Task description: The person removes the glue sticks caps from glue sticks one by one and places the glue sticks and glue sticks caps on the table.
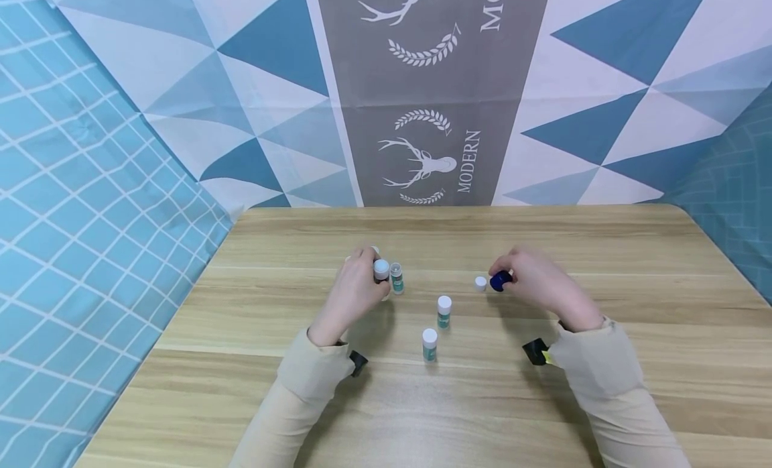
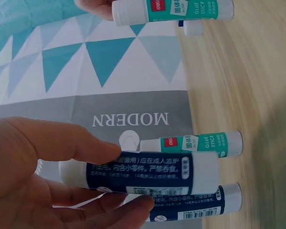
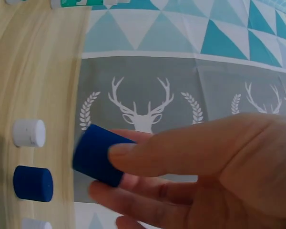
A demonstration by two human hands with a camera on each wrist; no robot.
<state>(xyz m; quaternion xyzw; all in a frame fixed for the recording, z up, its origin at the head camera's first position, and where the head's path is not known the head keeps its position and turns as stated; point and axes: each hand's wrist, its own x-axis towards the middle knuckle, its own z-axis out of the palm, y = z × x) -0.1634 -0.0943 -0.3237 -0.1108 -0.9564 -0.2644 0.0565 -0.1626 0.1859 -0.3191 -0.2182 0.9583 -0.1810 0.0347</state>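
My left hand (image 1: 356, 287) grips a glue stick (image 2: 138, 172) between thumb and fingers; its dark blue label and white ends show in the left wrist view. Close behind it stand a second dark-labelled glue stick (image 2: 193, 210) and a teal-labelled glue stick (image 2: 207, 144) with a narrower top. On the right, my right hand (image 1: 543, 280) pinches a blue cap (image 3: 97, 157), tilted and held above the table. Near this hand stand a white cap (image 3: 29, 133) and another blue cap (image 3: 32, 183), with part of another white cap (image 3: 36, 224) at the view's lower edge.
Two glue sticks with white tops, one nearer (image 1: 429, 345) and one farther (image 1: 443, 312), stand upright mid-table between the arms. The wooden table (image 1: 482, 414) ends at a patterned cloth backdrop (image 1: 422, 86). Black wrist mounts hang beside both sleeves.
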